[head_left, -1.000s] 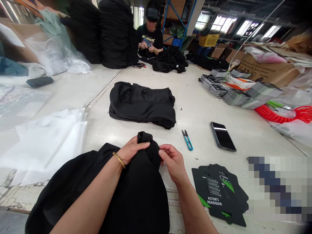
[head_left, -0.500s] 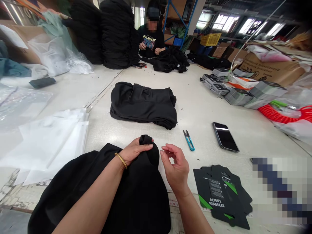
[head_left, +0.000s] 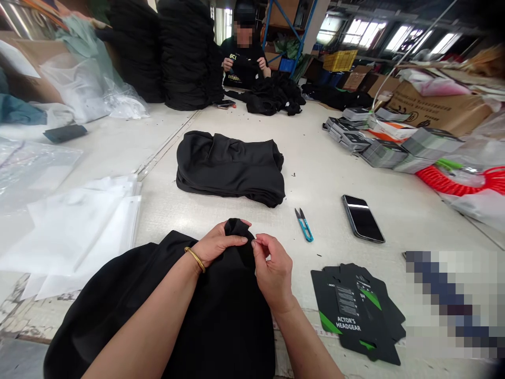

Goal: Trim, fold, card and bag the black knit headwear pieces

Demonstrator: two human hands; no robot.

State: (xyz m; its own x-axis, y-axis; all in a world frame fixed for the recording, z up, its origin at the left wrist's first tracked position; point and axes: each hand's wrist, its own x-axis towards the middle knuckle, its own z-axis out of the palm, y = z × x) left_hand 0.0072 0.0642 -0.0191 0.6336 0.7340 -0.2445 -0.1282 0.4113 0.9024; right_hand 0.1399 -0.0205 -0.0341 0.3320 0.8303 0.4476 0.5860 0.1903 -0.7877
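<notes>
A large piece of black fabric (head_left: 224, 316) spreads across the front of the table and under my forearms. My left hand (head_left: 216, 243), with a gold bangle at the wrist, is closed on a gathered fold of it, thumb on top. At the right edge of that fold, my right hand (head_left: 273, 266) pinches with thumb and forefinger against the cloth. Whether a loose thread is also between those fingertips is too small to tell. Beyond my hands lies a folded stack of black fabric pieces (head_left: 231, 168). Blue-handled thread snips (head_left: 303, 225) rest to the right of it.
A phone (head_left: 363, 218) and black printed cards (head_left: 355, 310) lie on the right. White plastic bags (head_left: 74, 226) are piled left. Farther back are stacked card bundles (head_left: 382, 152), a red coiled hose (head_left: 453, 184) and tall black fabric stacks (head_left: 189, 52). Across the table a person (head_left: 244, 58) holds black cloth.
My right hand has moved left to the fold and its thumb and forefinger have closed at the cloth's edge. My left hand keeps its hold. The person opposite has raised a black cloth.
</notes>
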